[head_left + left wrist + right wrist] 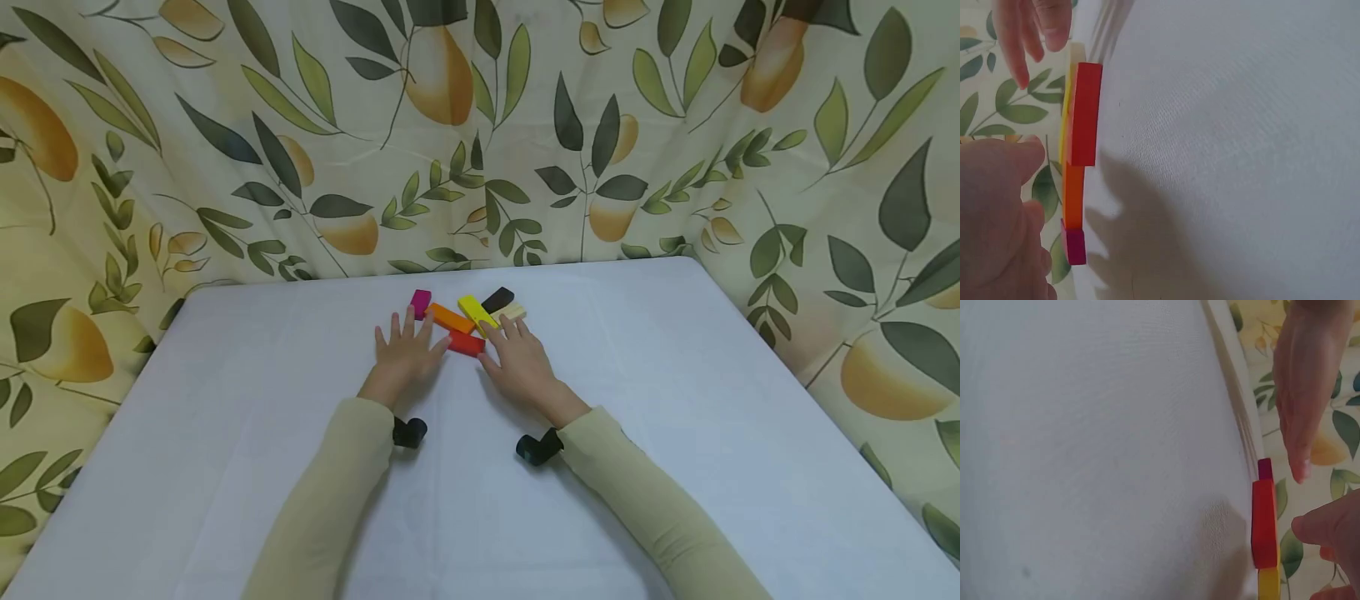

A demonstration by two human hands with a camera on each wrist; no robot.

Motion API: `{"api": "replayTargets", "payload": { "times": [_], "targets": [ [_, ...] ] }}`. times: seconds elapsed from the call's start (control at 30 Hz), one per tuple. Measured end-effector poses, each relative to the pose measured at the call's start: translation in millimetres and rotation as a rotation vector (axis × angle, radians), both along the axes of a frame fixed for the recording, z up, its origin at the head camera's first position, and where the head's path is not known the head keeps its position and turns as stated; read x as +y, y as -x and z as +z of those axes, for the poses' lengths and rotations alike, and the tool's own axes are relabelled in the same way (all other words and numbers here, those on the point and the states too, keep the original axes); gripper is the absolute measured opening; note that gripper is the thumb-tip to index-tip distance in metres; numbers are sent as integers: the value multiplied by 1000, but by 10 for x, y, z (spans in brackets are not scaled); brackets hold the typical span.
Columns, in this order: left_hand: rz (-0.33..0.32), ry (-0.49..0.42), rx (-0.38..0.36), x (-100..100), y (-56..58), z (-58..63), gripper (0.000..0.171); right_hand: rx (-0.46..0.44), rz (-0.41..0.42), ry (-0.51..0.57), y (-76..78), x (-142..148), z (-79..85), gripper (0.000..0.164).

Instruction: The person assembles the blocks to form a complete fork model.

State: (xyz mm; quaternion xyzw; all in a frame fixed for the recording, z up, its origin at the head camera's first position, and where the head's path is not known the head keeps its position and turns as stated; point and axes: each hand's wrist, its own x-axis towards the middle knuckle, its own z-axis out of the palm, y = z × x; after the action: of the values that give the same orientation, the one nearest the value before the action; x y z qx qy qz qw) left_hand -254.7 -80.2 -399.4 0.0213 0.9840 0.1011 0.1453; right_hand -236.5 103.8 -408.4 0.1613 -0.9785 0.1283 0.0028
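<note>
Several small coloured blocks lie grouped near the table's far edge. My left hand (405, 357) is spread, palm down, by the magenta block (421, 302) and the orange block (451, 317). My right hand (522, 364) has its fingers extended beside the yellow block (476, 311) and the beige block (512, 311). A black block (498, 300) lies behind them. Between the two thumbs is the red block (467, 343), the nearest of the group. In the left wrist view the red block (1087, 115) stands apart from the fingers. Whether the fingertips touch any blocks cannot be told.
A white cloth covers the table (300, 467). Behind and at both sides hangs a curtain (517, 167) with a leaf and fruit print. A small black camera sits on the left wrist (410, 432) and another on the right wrist (538, 448).
</note>
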Motion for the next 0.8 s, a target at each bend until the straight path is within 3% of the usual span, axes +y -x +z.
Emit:
{"api": "replayTargets", "payload": {
  "times": [0.23,0.43,0.8],
  "targets": [
    [-22,3,-2,54,58,-45,70,-16,2,-9,29,-55,-9,59],
    [-89,-18,14,83,120,-143,65,-13,16,-3,69,-132,-41,60],
    [-253,22,68,121,239,-152,57,132,144,0,134,-153,-119,35]
  ]
}}
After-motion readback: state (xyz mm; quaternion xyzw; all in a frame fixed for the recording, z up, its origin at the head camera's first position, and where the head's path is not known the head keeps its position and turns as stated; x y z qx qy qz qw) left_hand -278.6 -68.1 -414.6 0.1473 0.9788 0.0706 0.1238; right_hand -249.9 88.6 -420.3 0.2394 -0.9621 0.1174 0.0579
